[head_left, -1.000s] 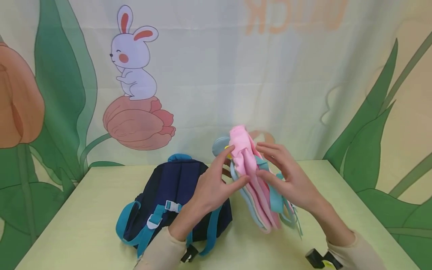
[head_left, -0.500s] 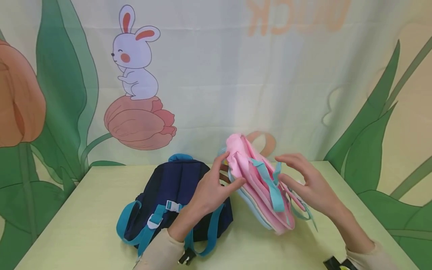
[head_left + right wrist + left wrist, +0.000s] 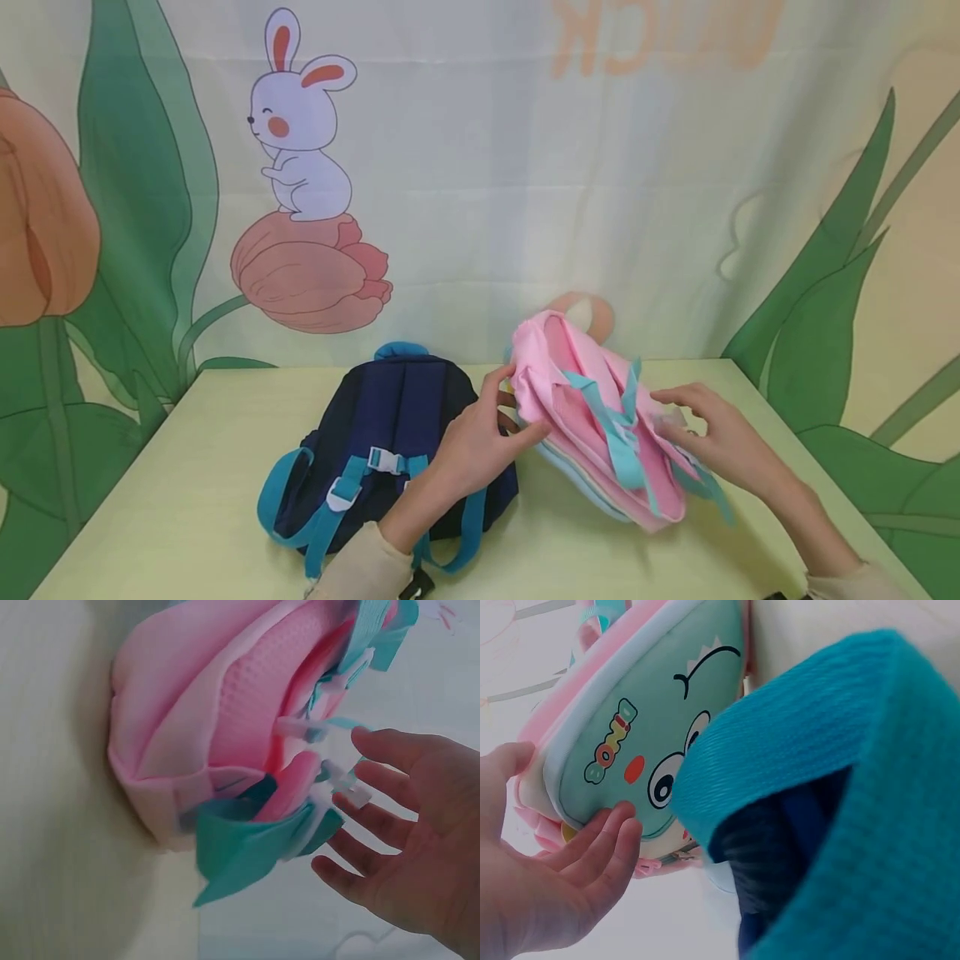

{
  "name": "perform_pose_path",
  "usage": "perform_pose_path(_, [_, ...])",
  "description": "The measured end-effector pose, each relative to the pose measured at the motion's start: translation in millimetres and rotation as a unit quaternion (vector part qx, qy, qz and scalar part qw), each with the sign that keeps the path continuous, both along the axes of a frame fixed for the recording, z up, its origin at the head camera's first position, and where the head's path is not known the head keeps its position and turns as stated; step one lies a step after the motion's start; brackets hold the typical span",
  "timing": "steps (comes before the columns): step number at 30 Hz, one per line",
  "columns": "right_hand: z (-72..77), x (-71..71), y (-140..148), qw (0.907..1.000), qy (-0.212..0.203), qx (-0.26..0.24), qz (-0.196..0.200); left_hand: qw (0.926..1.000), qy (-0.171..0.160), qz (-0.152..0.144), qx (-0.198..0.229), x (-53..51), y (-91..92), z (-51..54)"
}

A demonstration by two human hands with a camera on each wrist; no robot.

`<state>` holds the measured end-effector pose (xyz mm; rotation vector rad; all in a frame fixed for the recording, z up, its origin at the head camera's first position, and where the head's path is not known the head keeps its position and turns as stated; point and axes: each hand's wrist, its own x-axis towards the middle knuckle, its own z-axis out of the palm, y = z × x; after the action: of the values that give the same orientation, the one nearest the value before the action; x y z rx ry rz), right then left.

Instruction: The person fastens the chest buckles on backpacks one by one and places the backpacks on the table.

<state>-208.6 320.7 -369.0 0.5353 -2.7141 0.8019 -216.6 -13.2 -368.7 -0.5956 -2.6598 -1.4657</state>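
My left hand (image 3: pixel 474 446) grips the edge of a pink child's backpack (image 3: pixel 551 392), which leans to the right above the table. In the left wrist view, the thumb lies on the bag's edge and the fingers (image 3: pixel 611 859) on its mint front panel (image 3: pixel 712 686) with printed eyes. My right hand (image 3: pixel 726 435) is beside the bag's strap side, fingers apart and relaxed. In the right wrist view, those fingers (image 3: pixel 375 814) come close to a pale buckle (image 3: pixel 349 784) and turquoise straps (image 3: pixel 244 847); whether they touch, I cannot tell.
A navy backpack (image 3: pixel 378 396) lies left of the pink one, straps up, with a white chest buckle (image 3: pixel 385 460). Its teal strap (image 3: pixel 795 720) fills much of the left wrist view. A printed curtain (image 3: pixel 465 167) hangs behind the pale green table (image 3: pixel 187 467).
The pink backpack has turned and tipped to the right, so more of its strap side shows. My right hand has moved right and down. My left hand has stayed at the bag's edge.
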Motion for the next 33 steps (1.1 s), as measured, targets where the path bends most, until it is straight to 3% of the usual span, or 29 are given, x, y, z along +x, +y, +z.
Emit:
perform_pose_path(6, [-15.9,-3.1,14,0.9973,-0.071,0.010,0.016,0.9998,-0.016,-0.007,-0.013,0.9,2.1,-7.7])
perform_pose_path(15, [-24.1,-4.3,20,0.9944,-0.106,0.004,0.007,0.9977,-0.050,-0.020,-0.042,1.8,7.6,-19.7])
perform_pose_path(33, [-34.5,-4.5,32,0.9970,-0.065,0.043,-0.001,0.9924,-0.052,-0.051,-0.100,2.2,8.8,-26.8])
